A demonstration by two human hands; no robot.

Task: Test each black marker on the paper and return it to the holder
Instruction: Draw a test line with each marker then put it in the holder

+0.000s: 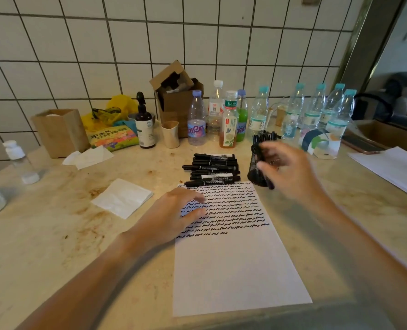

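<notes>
**Marker in your right hand, beside the holder**

Your left hand lies flat on the paper, fingers spread and gripping nothing, covering the left ends of the upper squiggle rows. The paper's top half is filled with rows of black wavy test marks; the half nearer you is blank.

Your right hand is raised just past the paper's far right corner and is blurred. It is closed around a black marker, whose dark end sticks out below your fingers toward the paper's corner. The exact finger hold is lost in the blur.

The holder, a black mesh cup, stands just beyond the paper's far right corner, partly hidden by your right hand. Several markers stand in it, tops showing above the rim.

A pile of markers lies flat just beyond the paper's far edge, left of the holder; the nearest one touches or overlaps that edge.

A folded tissue lies left of the paper. Bottles stand in a row well beyond the paper, near the tiled wall.
</notes>
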